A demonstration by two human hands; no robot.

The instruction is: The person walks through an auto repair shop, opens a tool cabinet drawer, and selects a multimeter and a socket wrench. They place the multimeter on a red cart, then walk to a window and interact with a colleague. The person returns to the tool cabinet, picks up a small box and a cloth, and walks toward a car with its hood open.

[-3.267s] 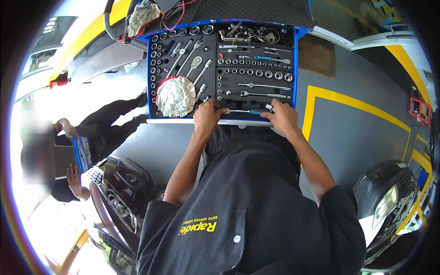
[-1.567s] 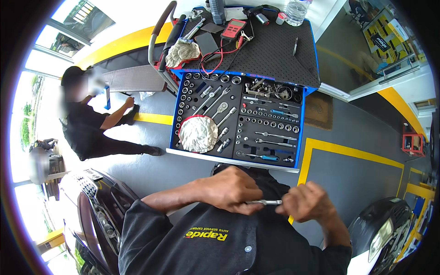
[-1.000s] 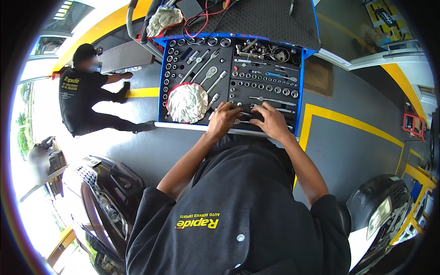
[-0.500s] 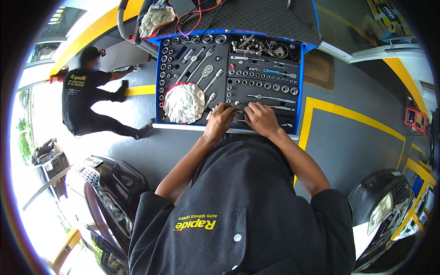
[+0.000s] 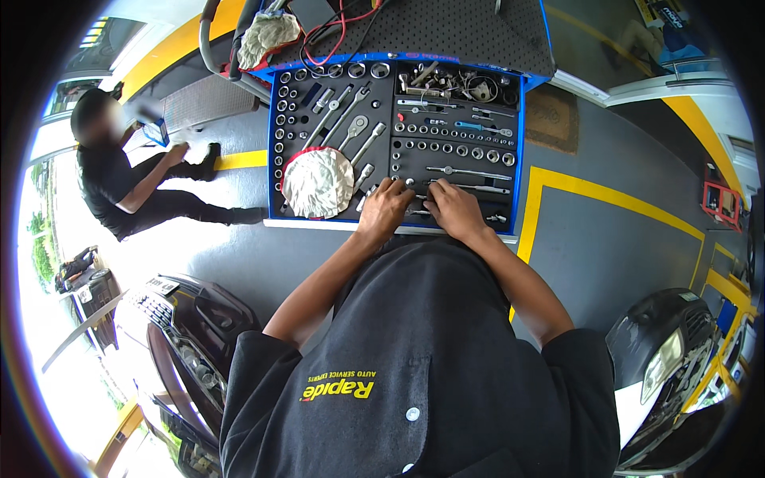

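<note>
At the front of an open blue tool drawer [image 5: 273, 191], both my hands reach in side by side over the black foam insert. My left hand [image 5: 385, 210] is closed with its fingers curled; what it grips, if anything, is hidden. A small chrome socket [image 5: 410, 183] shows by its fingertips. My right hand [image 5: 457, 210] is also curled, its fingertips pointing toward the left hand, and its grip cannot be made out. Part of a chrome tool [image 5: 416, 212] lies between the hands. Just beyond the right hand is a chrome drive handle [image 5: 470, 174]. A white work glove [image 5: 319, 183] with a red edge lies left of my left hand.
A ratchet [image 5: 357, 127] and several wrenches and sockets fill the foam. Cables [image 5: 343, 40] and another glove [image 5: 269, 38] lie on the cart's black top [image 5: 446, 32]. On the left a co-worker [image 5: 119, 167] is down near the floor. Cars [image 5: 199, 334] stand behind me.
My hands stay at nearly the same spot, with slight finger shifts. The co-worker has turned and leaned back to the left, now with a blue and white object near the hands.
</note>
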